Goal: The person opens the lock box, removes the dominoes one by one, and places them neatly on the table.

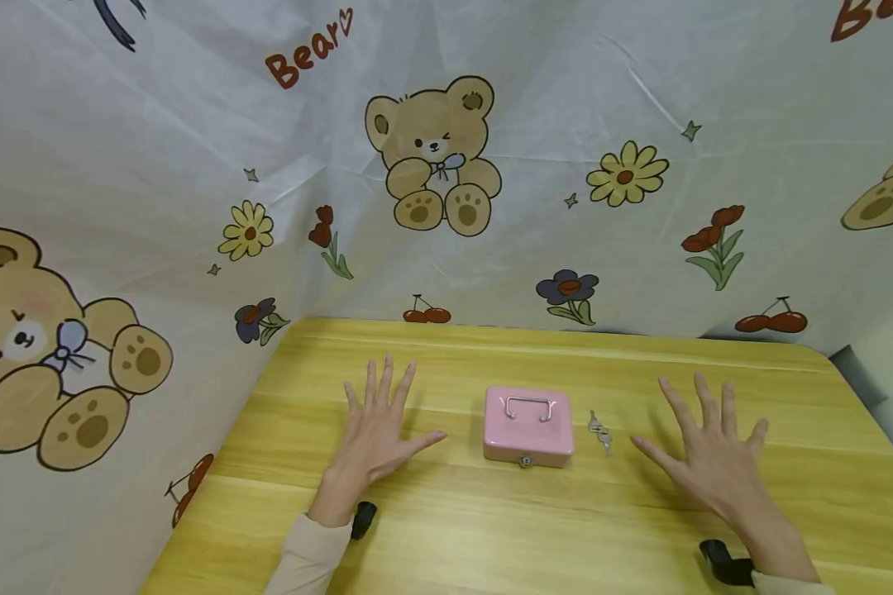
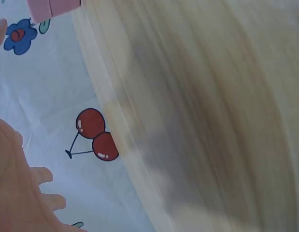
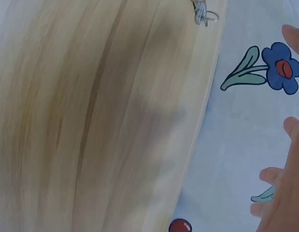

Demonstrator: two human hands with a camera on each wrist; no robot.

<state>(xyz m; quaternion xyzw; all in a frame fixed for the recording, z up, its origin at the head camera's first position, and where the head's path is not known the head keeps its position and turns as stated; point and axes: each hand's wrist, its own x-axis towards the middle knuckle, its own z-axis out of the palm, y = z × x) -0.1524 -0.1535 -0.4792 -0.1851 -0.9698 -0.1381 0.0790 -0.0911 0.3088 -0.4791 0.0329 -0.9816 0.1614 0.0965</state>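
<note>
A pink metal cash box (image 1: 528,423) with a silver handle (image 1: 528,402) on its lid sits closed on the wooden table, its round lock (image 1: 525,462) facing the person. Just right of it lie small silver keys (image 1: 600,431), also at the top of the right wrist view. My left hand (image 1: 378,434) is spread flat over the table left of the box, fingers straight and holding nothing. To the right of the keys, my right hand (image 1: 718,463) is spread the same way, thumb toward the keys. In the left wrist view, a corner of the box (image 2: 52,8) shows.
The table (image 1: 446,529) has a light wood grain and rounded far corners. Behind it and on the left hangs a white cloth (image 1: 536,107) printed with bears, flowers and cherries. Black camera mounts (image 1: 725,564) sit at both wrists.
</note>
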